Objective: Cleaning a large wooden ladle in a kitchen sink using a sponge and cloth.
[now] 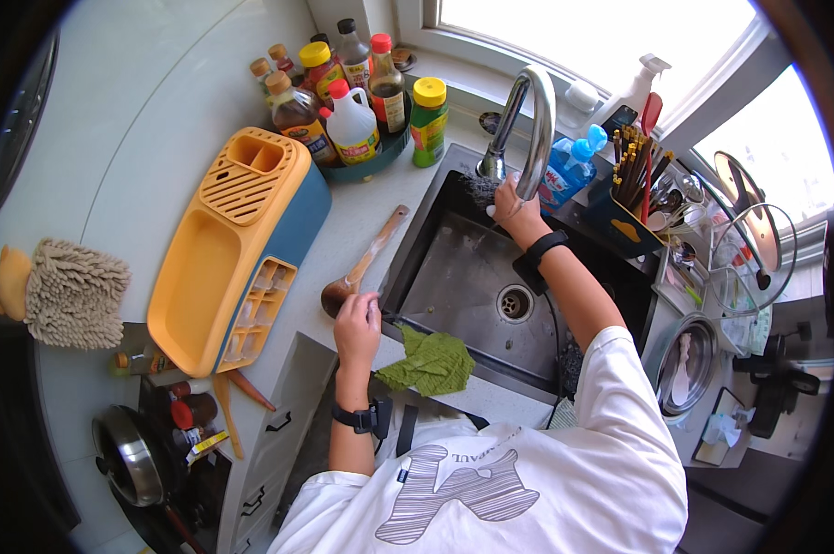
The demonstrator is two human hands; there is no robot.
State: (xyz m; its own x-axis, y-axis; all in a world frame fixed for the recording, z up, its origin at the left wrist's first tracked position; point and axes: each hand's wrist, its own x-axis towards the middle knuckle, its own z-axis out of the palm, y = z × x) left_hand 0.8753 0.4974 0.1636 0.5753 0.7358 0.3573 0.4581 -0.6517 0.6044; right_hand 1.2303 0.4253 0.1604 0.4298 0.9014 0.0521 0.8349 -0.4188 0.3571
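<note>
At the counter by the sink's left edge, my left hand (356,331) is beside the bowl end of a wooden ladle (373,256). White foam coats part of its handle and shows on my fingertips; whether they grip it is hard to see. My right hand (517,213) reaches under the chrome faucet (543,124), at the sink's back rim. Next to its fingers is a dark mesh scrubber (481,185), and the hold on it is unclear. Thin water runs by that hand into the dark sink (451,270). A crumpled green cloth (427,360) lies over the front edge.
Left of the ladle stands a yellow and blue storage box (202,263). Behind it, sauce bottles fill a round tray (368,166). Blue dish soap (568,170) and a chopstick holder (617,225) stand right of the faucet. Metal bowls (687,360) sit farther right.
</note>
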